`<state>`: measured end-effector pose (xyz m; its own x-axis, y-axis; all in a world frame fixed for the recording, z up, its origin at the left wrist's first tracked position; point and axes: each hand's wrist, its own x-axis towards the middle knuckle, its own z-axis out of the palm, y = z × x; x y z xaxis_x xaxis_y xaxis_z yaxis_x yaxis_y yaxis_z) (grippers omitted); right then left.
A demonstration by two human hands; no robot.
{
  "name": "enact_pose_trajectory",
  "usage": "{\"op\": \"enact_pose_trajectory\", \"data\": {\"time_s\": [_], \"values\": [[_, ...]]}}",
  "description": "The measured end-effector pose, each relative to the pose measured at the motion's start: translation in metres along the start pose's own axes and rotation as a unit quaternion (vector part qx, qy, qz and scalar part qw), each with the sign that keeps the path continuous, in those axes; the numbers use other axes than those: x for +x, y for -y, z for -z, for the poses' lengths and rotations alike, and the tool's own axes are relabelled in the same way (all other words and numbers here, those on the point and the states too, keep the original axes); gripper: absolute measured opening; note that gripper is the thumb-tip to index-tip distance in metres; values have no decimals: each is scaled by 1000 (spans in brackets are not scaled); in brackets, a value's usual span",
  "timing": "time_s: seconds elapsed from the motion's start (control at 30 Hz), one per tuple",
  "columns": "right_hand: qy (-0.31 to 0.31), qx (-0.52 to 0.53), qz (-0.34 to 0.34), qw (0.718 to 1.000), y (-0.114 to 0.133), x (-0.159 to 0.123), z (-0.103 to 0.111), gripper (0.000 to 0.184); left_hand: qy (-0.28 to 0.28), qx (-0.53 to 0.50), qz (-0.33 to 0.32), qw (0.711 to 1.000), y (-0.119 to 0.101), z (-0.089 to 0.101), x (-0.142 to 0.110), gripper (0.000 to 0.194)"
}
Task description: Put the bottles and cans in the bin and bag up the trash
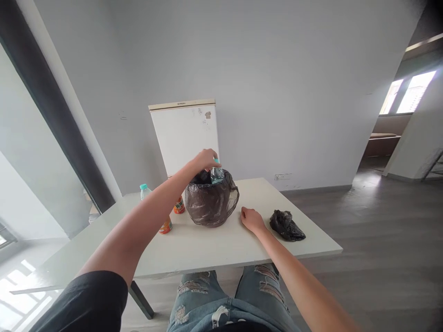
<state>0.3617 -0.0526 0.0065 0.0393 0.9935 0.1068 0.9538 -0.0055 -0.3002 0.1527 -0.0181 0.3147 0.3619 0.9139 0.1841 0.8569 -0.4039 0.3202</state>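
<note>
My left hand (206,159) reaches over a small bin lined with a dark plastic bag (211,200) on the white table (214,249). Its fingers are closed on the teal cap end of a clear plastic bottle (216,174), which hangs neck-up at the bin's mouth. My right hand (252,218) rests on the table just right of the bin, fingers loosely curled, holding nothing that I can see.
A crumpled black bag (286,225) lies at the table's right. Behind my left arm stand a teal-capped bottle (145,190) and two orange-labelled bottles (179,205) (166,226). A white fridge (185,136) stands against the wall behind the table.
</note>
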Motion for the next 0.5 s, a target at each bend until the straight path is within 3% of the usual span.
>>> {"op": "enact_pose_trajectory", "data": {"time_s": [0.13,0.3,0.4,0.5], "values": [[3,-4,-5,1000,1,-1,1,20,127,18,-19,992,1,-29,7,41],[0,-8,-1,1000,0,-1,1,23,155,53,-37,986,7,-52,8,35],[2,-8,3,1000,-1,-1,0,22,159,49,-38,985,11,-52,5,32],[9,-2,6,1000,-2,-2,0,21,165,28,-32,985,25,-34,6,17]]}}
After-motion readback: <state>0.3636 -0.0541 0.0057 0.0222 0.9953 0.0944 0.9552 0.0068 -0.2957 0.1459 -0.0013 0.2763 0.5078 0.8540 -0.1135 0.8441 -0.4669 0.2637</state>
